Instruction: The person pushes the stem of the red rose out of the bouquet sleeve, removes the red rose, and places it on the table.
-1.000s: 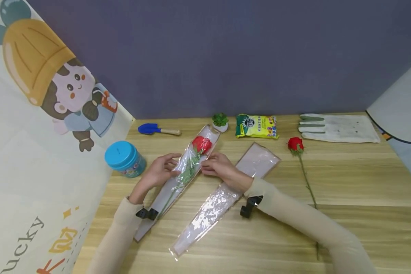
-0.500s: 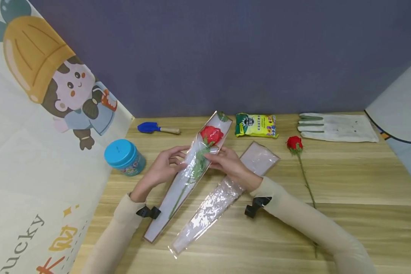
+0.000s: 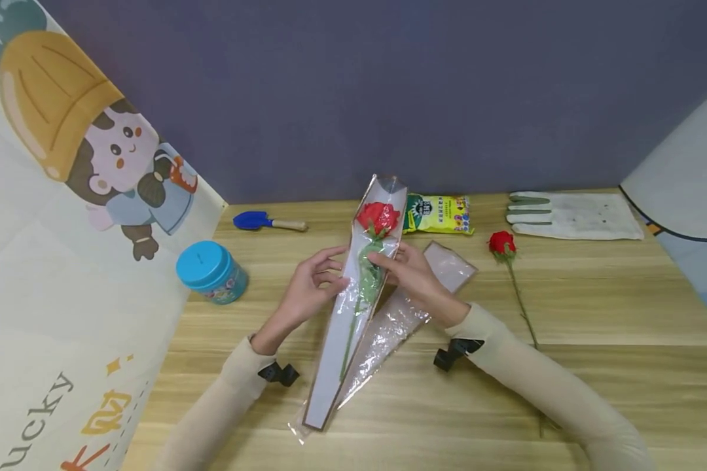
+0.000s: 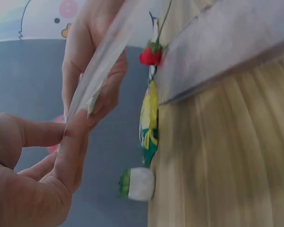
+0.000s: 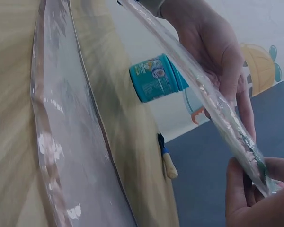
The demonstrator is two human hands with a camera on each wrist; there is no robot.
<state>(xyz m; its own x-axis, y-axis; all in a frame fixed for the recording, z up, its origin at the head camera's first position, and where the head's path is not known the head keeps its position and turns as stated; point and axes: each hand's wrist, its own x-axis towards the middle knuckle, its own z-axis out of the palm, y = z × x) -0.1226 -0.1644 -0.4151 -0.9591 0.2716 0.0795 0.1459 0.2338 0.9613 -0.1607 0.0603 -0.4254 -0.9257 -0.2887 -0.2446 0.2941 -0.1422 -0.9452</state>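
A red rose [image 3: 379,218] with a green stem lies inside a clear flower sleeve [image 3: 324,386] with a brown border, raised over the table. My left hand [image 3: 312,288] pinches the sleeve's left edge between thumb and fingers, as the left wrist view also shows. On the opposite edge, my right hand [image 3: 418,278] grips it with the thumb on the front, beside the leaves. Beneath and to the right, a second flower sleeve [image 3: 452,265] lies flat on the table, partly covered by the raised one. Another red rose [image 3: 503,243] lies unwrapped farther right.
A blue tub [image 3: 212,271] stands at left, with a small blue trowel [image 3: 271,222] behind it. Along the back lie a yellow-green packet [image 3: 442,214] and a white glove [image 3: 583,216]. The small potted plant [image 4: 138,183] shows in the left wrist view.
Both hands have lifted the wrapped rose and moved it right, turning it more upright in the head view. It now overlaps the second sleeve and hides the potted plant there.
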